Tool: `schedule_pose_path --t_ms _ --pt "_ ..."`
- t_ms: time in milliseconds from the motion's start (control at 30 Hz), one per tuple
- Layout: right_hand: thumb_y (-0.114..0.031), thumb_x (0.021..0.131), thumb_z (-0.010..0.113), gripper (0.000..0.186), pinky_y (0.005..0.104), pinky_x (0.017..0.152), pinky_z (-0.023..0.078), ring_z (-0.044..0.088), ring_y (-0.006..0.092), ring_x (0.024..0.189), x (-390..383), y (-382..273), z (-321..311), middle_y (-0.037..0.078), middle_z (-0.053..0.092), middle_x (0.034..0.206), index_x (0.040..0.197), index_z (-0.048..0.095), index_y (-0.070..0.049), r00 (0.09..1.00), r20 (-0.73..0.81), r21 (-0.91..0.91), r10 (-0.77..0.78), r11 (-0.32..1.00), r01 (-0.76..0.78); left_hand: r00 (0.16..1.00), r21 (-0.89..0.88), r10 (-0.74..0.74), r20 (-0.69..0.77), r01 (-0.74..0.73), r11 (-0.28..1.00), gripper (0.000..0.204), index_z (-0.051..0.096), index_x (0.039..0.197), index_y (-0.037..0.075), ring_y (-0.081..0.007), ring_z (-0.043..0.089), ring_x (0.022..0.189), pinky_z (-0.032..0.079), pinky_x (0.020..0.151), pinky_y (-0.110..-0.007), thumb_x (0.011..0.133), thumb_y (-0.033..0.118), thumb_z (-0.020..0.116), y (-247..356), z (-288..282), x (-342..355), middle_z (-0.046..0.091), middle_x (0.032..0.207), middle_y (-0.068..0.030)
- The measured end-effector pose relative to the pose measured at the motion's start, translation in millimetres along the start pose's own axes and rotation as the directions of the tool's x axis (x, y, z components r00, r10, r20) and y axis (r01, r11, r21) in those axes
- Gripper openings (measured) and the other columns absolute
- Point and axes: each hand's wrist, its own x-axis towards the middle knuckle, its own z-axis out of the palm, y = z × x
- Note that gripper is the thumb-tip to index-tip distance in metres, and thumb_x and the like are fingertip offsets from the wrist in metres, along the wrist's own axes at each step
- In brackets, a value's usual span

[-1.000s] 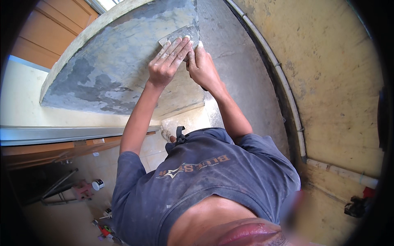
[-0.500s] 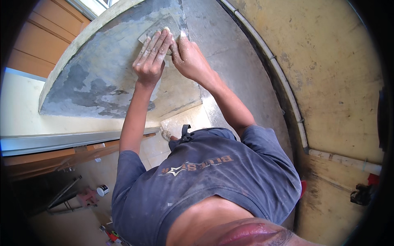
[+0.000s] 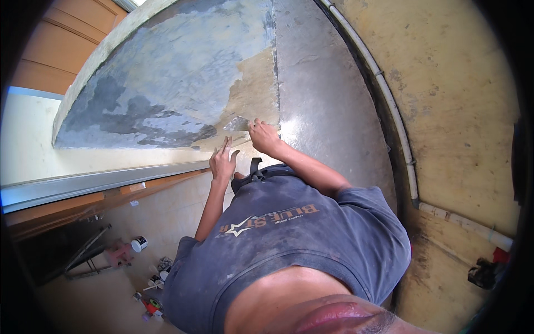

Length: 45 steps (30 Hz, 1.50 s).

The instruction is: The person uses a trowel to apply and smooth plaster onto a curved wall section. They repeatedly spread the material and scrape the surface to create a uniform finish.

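My right hand (image 3: 264,137) is closed around a flat, thin-bladed putty knife (image 3: 237,123). The blade lies against the bare beige part (image 3: 256,83) of a plastered surface, close to its near edge. Patchy grey plaster (image 3: 183,61) covers most of that surface on the left. My left hand (image 3: 222,162) is just left of and nearer than the right one, fingers stretched out and thumb apart, with nothing in it. Its fingertips are by the surface's near edge; whether they touch it I cannot tell. The handle of the knife is hidden in my right hand.
A smooth grey surface (image 3: 328,94) adjoins on the right, beside a stained yellow wall (image 3: 456,100) with a pipe (image 3: 389,103). Orange-brown panels (image 3: 67,44) stand at far left. A white tub (image 3: 139,243), a pink stool (image 3: 119,254) and small items are on the floor, lower left.
Both hands have come down toward me from the far part of the plastered surface. The left hand, earlier pressed flat at the knife's blade, is now apart from it; the right still holds the knife.
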Motion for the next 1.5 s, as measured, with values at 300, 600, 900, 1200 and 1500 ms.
schedule_pose_path --t_ms 300,600,900,1200,1500 --pt "-0.036 0.112 0.056 0.039 0.0319 0.048 0.046 0.054 0.0114 0.055 -23 10 -47 0.003 0.061 0.072 0.111 0.056 0.003 0.933 -0.062 0.941 0.355 0.331 -0.063 0.891 0.078 0.334 -0.308 -0.326 0.942 0.061 0.064 0.147 0.01 -0.0321 0.054 0.141 0.046 0.118 -0.046 0.088 -0.003 0.072 56 -54 55 0.057 0.159 -0.0063" --pt "-0.019 0.112 0.047 0.03 0.0372 0.054 0.05 0.063 0.0177 0.059 -2 -11 -95 0.011 0.065 0.071 0.118 0.052 0.01 0.9 -0.321 0.898 0.294 0.397 0.191 0.581 0.354 0.811 -0.073 -0.745 0.566 0.062 0.052 0.157 0.012 -0.0227 0.046 0.151 0.041 0.127 -0.041 0.096 0.011 0.062 92 -106 174 0.046 0.167 -0.0036" --pt "-0.017 0.113 0.042 0.034 0.0371 0.052 0.05 0.06 0.0166 0.054 29 10 -81 0.012 0.063 0.066 0.134 0.045 0.009 0.806 -0.53 0.728 0.264 0.629 0.274 0.516 0.431 0.855 -0.058 -0.759 0.487 0.056 0.055 0.155 0.006 -0.0231 0.048 0.151 0.039 0.129 -0.044 0.099 0.012 0.061 86 -92 203 0.052 0.162 -0.0064" --pt "-0.007 0.105 0.046 0.028 0.05 0.06 0.054 0.067 0.0542 0.067 52 9 -107 0.032 0.067 0.081 0.123 0.053 0.013 0.609 -0.777 0.501 0.16 0.742 0.445 0.568 0.328 0.779 -0.266 -0.706 0.628 0.049 0.069 0.141 0.009 -0.0216 0.058 0.143 0.044 0.125 -0.044 0.092 0.007 0.068 99 -107 221 0.065 0.15 -0.0025" --pt "-0.035 0.117 0.043 0.026 0.0303 0.042 0.042 0.047 0.0129 0.046 -1 -39 -51 0.001 0.05 0.07 0.13 0.047 -0.013 0.957 -0.068 0.897 0.281 -0.403 0.182 0.657 0.185 0.734 -0.17 -0.711 0.679 0.043 0.072 0.137 0.009 -0.0251 0.064 0.134 0.048 0.115 -0.042 0.094 0.01 0.068 80 -113 137 0.066 0.149 -0.0016"
